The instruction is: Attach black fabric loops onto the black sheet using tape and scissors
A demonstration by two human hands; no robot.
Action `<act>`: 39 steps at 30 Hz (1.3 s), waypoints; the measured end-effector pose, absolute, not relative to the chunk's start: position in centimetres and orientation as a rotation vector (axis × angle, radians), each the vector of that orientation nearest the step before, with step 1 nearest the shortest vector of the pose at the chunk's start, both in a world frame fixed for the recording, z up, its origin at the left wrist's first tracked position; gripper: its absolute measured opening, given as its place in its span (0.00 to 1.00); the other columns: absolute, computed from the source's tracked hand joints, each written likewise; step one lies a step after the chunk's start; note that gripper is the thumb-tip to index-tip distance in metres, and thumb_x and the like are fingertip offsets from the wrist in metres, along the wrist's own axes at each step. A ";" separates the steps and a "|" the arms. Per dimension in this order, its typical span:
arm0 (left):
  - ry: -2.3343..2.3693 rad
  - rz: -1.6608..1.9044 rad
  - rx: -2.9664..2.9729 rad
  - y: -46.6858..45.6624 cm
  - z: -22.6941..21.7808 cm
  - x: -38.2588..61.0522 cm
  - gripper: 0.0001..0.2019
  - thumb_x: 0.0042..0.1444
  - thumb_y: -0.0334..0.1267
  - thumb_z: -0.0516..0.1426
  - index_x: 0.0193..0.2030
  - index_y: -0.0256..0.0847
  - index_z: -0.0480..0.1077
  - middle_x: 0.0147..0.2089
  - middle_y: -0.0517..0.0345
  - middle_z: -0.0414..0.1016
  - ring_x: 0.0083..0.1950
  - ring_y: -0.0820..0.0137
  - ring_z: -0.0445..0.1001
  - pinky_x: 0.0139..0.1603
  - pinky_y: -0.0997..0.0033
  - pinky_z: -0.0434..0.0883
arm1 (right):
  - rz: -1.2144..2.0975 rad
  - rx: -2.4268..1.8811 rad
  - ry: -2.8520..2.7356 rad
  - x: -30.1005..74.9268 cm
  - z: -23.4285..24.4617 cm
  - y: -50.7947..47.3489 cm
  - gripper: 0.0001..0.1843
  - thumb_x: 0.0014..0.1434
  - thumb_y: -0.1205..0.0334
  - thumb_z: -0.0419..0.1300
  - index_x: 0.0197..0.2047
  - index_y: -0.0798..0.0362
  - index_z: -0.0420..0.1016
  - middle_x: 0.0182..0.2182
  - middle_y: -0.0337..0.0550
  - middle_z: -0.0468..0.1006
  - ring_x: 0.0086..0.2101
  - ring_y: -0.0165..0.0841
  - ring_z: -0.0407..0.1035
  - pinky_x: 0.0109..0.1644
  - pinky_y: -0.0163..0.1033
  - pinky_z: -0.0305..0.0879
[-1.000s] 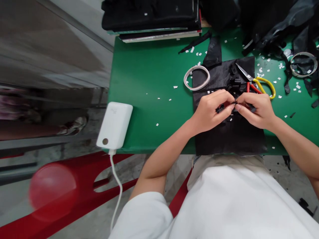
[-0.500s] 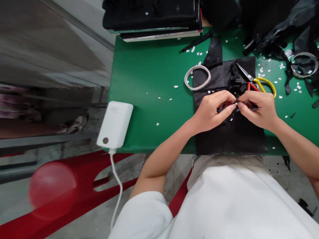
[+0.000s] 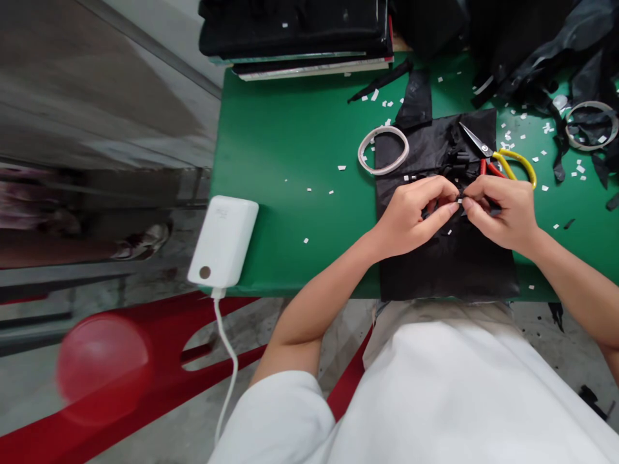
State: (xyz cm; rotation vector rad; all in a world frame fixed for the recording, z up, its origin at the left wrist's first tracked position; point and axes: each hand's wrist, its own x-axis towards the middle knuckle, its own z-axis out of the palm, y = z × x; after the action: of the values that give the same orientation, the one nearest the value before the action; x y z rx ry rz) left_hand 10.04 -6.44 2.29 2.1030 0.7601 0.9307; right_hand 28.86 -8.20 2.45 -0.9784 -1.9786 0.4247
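Observation:
My left hand (image 3: 416,211) and my right hand (image 3: 505,209) meet tip to tip over a black sheet (image 3: 445,274). Both are closed in a pinch on a small black piece, mostly hidden by the fingers. A tiny white bit (image 3: 460,201) shows between the thumbs. Just beyond the fingers, crumpled black strips (image 3: 457,158) lie on the sheet. Scissors (image 3: 485,149) with yellow and red handles rest there too, blades apart, past my right hand. A white tape roll (image 3: 383,151) overlaps the sheet's far left corner.
The green table (image 3: 280,142) carries scattered white scraps. A white power bank (image 3: 225,241) with a cable sits at the left edge. Stacked black items (image 3: 294,29) stand at the back. Black scraps and another tape roll (image 3: 590,126) lie right. A red stool (image 3: 164,341) is below.
The white bit between the thumbs has shifted very slightly to the right. Both hands keep almost the same place and pinch.

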 end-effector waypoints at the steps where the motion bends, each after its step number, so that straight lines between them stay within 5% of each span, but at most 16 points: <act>1: 0.768 0.924 2.103 -6.4 2.3 10.1 0.06 0.63 0.36 0.54 0.35 0.38 0.67 0.31 0.59 0.72 0.32 0.77 0.68 0.33 0.76 0.64 | 0.407 -0.979 -1.979 28.9 2.3 -8.2 0.08 0.56 0.69 0.58 0.29 0.48 0.65 0.18 0.32 0.64 0.17 0.25 0.56 0.21 0.36 0.54; 11: 0.776 0.908 2.071 -6.5 2.3 10.0 0.05 0.62 0.33 0.55 0.34 0.36 0.68 0.30 0.61 0.71 0.30 0.78 0.66 0.33 0.78 0.65 | -0.083 -0.836 -2.172 29.4 1.4 -8.0 0.07 0.59 0.70 0.56 0.33 0.48 0.66 0.24 0.40 0.68 0.26 0.32 0.61 0.28 0.39 0.61; 39: 0.844 0.890 1.943 -6.8 2.4 10.1 0.07 0.58 0.35 0.58 0.31 0.36 0.72 0.26 0.62 0.72 0.27 0.79 0.66 0.31 0.78 0.65 | -0.114 -0.737 -2.303 30.0 1.7 -7.6 0.05 0.61 0.70 0.55 0.35 0.50 0.67 0.24 0.39 0.70 0.25 0.32 0.63 0.25 0.37 0.58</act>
State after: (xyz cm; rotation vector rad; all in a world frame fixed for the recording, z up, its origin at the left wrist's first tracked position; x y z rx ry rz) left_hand 10.14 -6.84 2.36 1.9430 0.8444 0.8900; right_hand 29.96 -7.57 1.72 -0.7370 -2.3027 -0.1143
